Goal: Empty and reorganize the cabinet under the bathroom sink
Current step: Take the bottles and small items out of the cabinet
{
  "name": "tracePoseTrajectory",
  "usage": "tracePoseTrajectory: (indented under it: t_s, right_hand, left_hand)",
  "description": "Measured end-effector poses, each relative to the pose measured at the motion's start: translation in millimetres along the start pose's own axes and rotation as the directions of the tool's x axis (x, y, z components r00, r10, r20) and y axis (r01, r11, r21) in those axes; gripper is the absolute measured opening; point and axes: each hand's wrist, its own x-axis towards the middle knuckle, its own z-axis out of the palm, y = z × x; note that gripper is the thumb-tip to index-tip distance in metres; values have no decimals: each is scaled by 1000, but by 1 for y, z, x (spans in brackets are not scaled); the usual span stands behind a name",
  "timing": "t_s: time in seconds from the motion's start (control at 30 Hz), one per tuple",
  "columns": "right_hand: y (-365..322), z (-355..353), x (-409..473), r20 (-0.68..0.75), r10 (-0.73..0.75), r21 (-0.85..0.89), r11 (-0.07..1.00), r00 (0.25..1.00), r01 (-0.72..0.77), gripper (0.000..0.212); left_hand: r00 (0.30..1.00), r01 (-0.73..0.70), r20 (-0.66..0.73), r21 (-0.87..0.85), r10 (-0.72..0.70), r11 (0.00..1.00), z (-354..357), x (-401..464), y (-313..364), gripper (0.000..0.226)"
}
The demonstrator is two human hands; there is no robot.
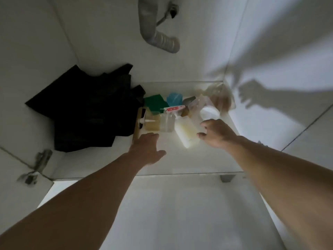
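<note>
White cabinet (111, 42) walls and a glass shelf (189, 173) are seen dimly lit, with a grey drain hose (158, 37) hanging from above.

Bottles are clustered on the shelf, mid-depth. A pale bottle (186, 131) is lying on its side nearest the front edge. It is judged to be plastic, light to moderate in weight depending on fill, smooth and possibly slippery; a grasp around the mid-body would be best. Behind it a white-capped bottle (209, 112) stands upright, best taken just below the cap. An amber pump bottle (152, 121) and a clear bottle (167, 122) are set to the left; the pump head should not be used as a handle.

The right hand (219, 135) is placed just beside the lying bottle, on its right, fingers curled loosely and spread; nothing is held, though contact of the fingertips with the bottle cannot be ruled out. The left hand (146, 150) is extended with fingers relaxed, empty, just in front of the pump bottle and apart from it.

A black bag (86, 107) is heaped to the left of the bottles. Green, blue and clear items behind are blurred and not identified.
</note>
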Motion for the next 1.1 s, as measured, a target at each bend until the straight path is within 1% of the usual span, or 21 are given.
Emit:
tracePoseTrajectory:
  t_s: [0.13, 0.23, 0.3, 0.4, 0.47, 0.57, 0.67, 0.73, 0.83, 0.9, 0.97, 1.03, 1.1]
  right_hand:
    - [0, 34, 39, -66, -44, -31, 999, 997, 42, 41]
    - [-1, 53, 62, -106, -54, -43, 998, 993, 50, 47]
    - [0, 58, 72, -133, -64, -28, 998, 989, 61, 49]
    - [1, 56, 85, -165, -114, -22, 994, 980, 111, 48]
    - [0, 54, 96, -194, -127, -37, 992, 973, 123, 51]
    - [-3, 55, 111, -197, -104, -18, 995, 975, 103, 64]
    - [-8, 61, 120, -150, -59, 45, 997, 987, 67, 73]
    - [-10, 67, 126, -137, -61, 42, 997, 989, 67, 79]
    - [-12, 70, 129, -146, -74, -32, 997, 987, 70, 84]
    - [-10, 69, 130, -112, -70, -46, 997, 991, 65, 84]
    - [-9, 67, 126, -59, -63, -61, 996, 996, 60, 78]
    - [-6, 65, 120, -44, -63, -72, 996, 997, 60, 73]
    - [-1, 62, 112, -46, -73, -65, 995, 996, 70, 74]
  left_hand:
    - [998, -10, -69, -5, 10, 1000, 40, 45, -6, 73]
    - [990, 1, -144, -27, -5, 1000, 61, 71, -11, 71]
    - [979, -20, -202, -36, 12, 999, 67, 81, -10, 68]
    - [959, -68, -281, -97, 39, 993, 68, 101, -4, 63]
    - [943, -81, -329, -97, 45, 992, 68, 118, -1, 58]
    - [926, -47, -375, -8, 40, 999, 66, 136, 5, 52]
    - [895, -13, -437, 167, 86, 986, 69, 147, 7, 40]
    - [898, 10, -428, 243, 98, 970, 73, 152, 8, 38]
    - [908, 55, -415, 263, 62, 963, 77, 157, 11, 39]
    - [902, 44, -425, 257, 72, 965, 79, 161, 14, 41]
    - [898, 44, -435, 244, 68, 969, 80, 165, 15, 41]
    - [894, 50, -443, 256, 72, 965, 80, 169, 17, 41]
    - [889, 69, -452, 292, 74, 954, 79, 172, 23, 42]
